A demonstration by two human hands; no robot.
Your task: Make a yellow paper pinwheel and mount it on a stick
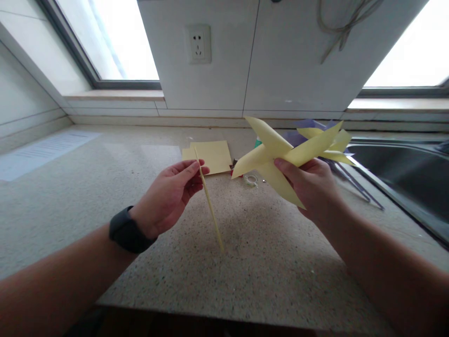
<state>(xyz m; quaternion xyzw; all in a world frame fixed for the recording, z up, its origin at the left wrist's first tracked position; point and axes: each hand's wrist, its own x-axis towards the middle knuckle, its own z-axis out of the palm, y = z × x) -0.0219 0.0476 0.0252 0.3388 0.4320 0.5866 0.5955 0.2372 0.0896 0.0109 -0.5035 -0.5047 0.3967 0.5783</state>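
My left hand is closed around a thin yellow stick, pinched near its upper end between thumb and fingers. The stick slants down to the right above the counter. In my right hand is a yellow paper pinwheel, its curled blades spread out, with the thumb pressed near its centre. Stick and pinwheel are apart. Behind my right hand lie more pinwheels, yellow and purple, partly hidden by the one I hold. Yellow paper sheets lie just beyond my left hand.
A small roll of clear tape and a tiny round piece rest mid-counter. Dark sticks lie beside the sink at right. A printed sheet is at far left. The wall with a socket rises behind the speckled counter.
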